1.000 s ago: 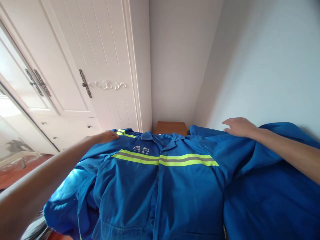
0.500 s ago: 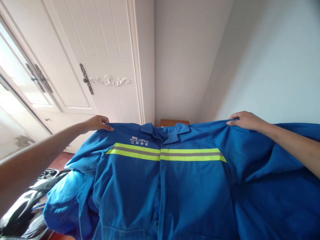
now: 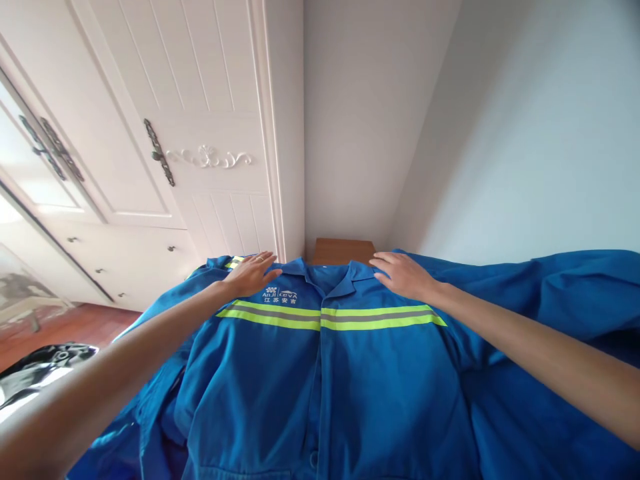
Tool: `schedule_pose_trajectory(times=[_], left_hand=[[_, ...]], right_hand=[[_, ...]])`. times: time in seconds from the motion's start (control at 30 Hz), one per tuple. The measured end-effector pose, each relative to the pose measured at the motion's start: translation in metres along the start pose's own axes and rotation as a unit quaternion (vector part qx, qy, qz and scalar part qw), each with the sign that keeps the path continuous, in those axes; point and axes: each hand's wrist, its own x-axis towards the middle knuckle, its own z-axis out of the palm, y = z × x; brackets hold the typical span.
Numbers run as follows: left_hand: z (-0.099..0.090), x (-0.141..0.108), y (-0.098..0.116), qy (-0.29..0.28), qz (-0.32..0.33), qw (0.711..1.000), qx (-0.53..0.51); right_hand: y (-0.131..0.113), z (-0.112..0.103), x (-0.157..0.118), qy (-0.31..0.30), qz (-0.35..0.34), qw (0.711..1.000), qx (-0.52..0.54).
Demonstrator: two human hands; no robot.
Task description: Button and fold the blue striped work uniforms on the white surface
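Observation:
A blue work jacket (image 3: 380,387) is spread out in front of me, front side up and collar away from me. A yellow-green and grey reflective band (image 3: 273,315) crosses its chest, with white lettering above it on the left. My left hand (image 3: 251,274) rests by the shoulder left of the collar, fingers stretched out. On the other side, my right hand (image 3: 401,272) lies near the collar's right, its fingers extended too. Neither hand grips the cloth. The jacket's sleeves run out to both sides, and its lower part is out of view.
A white wardrobe (image 3: 220,220) with dark metal handles stands at the left and ahead. Beyond the collar is a brown wooden piece (image 3: 344,251). Pale walls (image 3: 525,147) close off the right. Dark and light items (image 3: 45,370) lie at lower left, above a reddish floor (image 3: 95,321).
Both hands have let go of the jacket's shoulders and moved inward toward the collar, fingers now straightened. The jacket's shoulders sit slightly lower in view, and the view has shifted slightly.

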Motion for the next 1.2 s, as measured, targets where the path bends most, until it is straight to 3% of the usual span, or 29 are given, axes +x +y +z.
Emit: schedule_pose_trajectory(times=[0.1, 0.17, 0.27, 0.37, 0.47, 0.6, 0.67, 0.73, 0.83, 0.93, 1.07, 1.2], left_hand=[[0.037, 0.003, 0.007, -0.071, -0.025, 0.997, -0.034], [0.058, 0.0, 0.009, -0.069, -0.044, 0.996, -0.041], [0.073, -0.005, 0.008, -0.053, -0.042, 0.997, -0.044], [0.067, -0.004, 0.006, -0.073, -0.041, 0.995, -0.046], [0.049, 0.005, 0.005, -0.096, -0.06, 0.991, -0.069], [0.028, 0.021, 0.015, 0.022, -0.044, 0.997, -0.06], [0.03, 0.026, 0.024, 0.057, 0.008, 0.997, -0.042], [0.041, 0.029, 0.032, 0.026, 0.038, 0.998, -0.035], [0.065, 0.027, 0.039, -0.046, 0.034, 0.998, -0.038], [0.076, 0.023, 0.038, -0.058, 0.029, 0.997, -0.04], [0.058, 0.033, 0.034, -0.053, 0.026, 0.996, -0.064], [0.044, 0.056, 0.038, 0.017, 0.001, 0.998, -0.066]], right_hand=[[-0.003, 0.025, 0.015, -0.028, 0.053, 0.997, 0.044], [0.002, 0.044, 0.017, -0.101, 0.11, 0.986, 0.067], [0.01, 0.068, 0.011, -0.171, 0.12, 0.974, 0.084], [0.012, 0.076, 0.006, -0.177, 0.113, 0.974, 0.087], [0.009, 0.073, 0.01, -0.173, 0.127, 0.972, 0.095], [-0.007, 0.063, 0.028, -0.129, 0.118, 0.977, 0.121], [-0.02, 0.061, 0.041, -0.102, 0.078, 0.981, 0.145], [-0.033, 0.066, 0.052, -0.091, 0.039, 0.981, 0.164], [-0.046, 0.082, 0.059, -0.121, 0.034, 0.977, 0.172], [-0.049, 0.101, 0.054, -0.149, 0.041, 0.974, 0.168], [-0.045, 0.104, 0.051, -0.153, 0.034, 0.971, 0.182], [-0.045, 0.09, 0.066, -0.111, 0.037, 0.975, 0.191]])
